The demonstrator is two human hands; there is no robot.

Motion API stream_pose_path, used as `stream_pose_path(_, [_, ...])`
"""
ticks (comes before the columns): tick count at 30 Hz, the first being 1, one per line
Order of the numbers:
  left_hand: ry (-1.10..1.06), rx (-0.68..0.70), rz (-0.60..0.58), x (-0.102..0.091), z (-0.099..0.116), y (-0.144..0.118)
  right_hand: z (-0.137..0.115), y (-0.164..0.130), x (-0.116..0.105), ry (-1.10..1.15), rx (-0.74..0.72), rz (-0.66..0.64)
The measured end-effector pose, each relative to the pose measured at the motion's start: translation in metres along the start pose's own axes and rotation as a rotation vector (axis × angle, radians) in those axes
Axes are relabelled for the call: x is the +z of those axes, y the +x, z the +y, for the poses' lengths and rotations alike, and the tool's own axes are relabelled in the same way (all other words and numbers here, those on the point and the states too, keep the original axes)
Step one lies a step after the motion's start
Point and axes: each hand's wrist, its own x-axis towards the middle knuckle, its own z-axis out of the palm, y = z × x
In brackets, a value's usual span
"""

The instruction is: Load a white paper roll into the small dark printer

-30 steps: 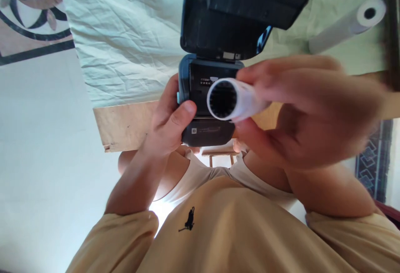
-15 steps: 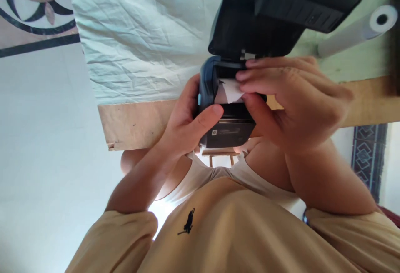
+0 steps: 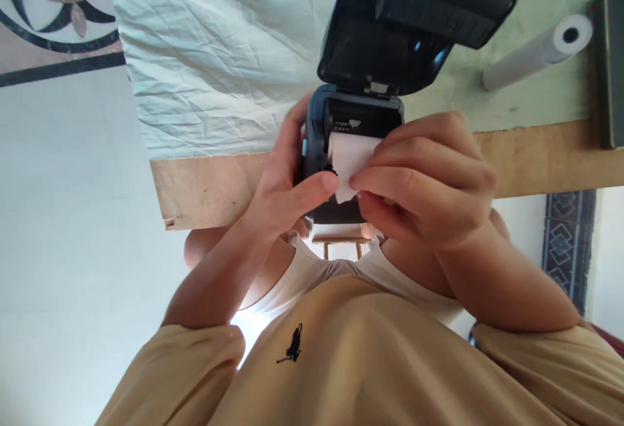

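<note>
A small dark printer (image 3: pixel 319 120) sits at the near edge of a cloth-covered table, its lid (image 3: pixel 419 16) swung open and up. A white paper roll (image 3: pixel 344 149) lies in its open bay. My left hand (image 3: pixel 287 185) grips the printer's left side, thumb across its front. My right hand (image 3: pixel 424 182) pinches the loose end of the paper (image 3: pixel 347 182) and holds it over the printer's front edge.
A second white paper roll (image 3: pixel 536 52) lies on the pale green cloth (image 3: pixel 219 55) at the right. A dark flat object (image 3: pixel 609 68) rests at the table's far right. The wooden table edge (image 3: pixel 205 192) runs across the middle. Patterned floor shows at the top left.
My right hand brought the paper roll down into the printer bay, then drew its loose end toward me over the front. The left hand kept its hold on the printer.
</note>
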Motion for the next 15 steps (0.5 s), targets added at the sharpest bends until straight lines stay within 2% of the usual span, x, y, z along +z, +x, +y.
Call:
stream_pose_path(4, [0.010,0.001,-0.010,0.002,0.003,-0.004,0.004,-0.001,0.000,0.057,0.020,-0.049])
stream_pose_path(8, [0.001,0.004,-0.061,-0.006,-0.004,-0.010,0.012,0.001,-0.003,0.177,0.100,0.039])
stream_pose_path(13, [-0.028,0.190,-0.187,-0.018,-0.024,-0.004,0.018,0.000,-0.005,0.157,0.380,0.246])
stream_pose_path(15, [-0.021,0.233,-0.207,-0.021,-0.028,-0.001,0.019,-0.001,-0.004,0.194,0.492,0.191])
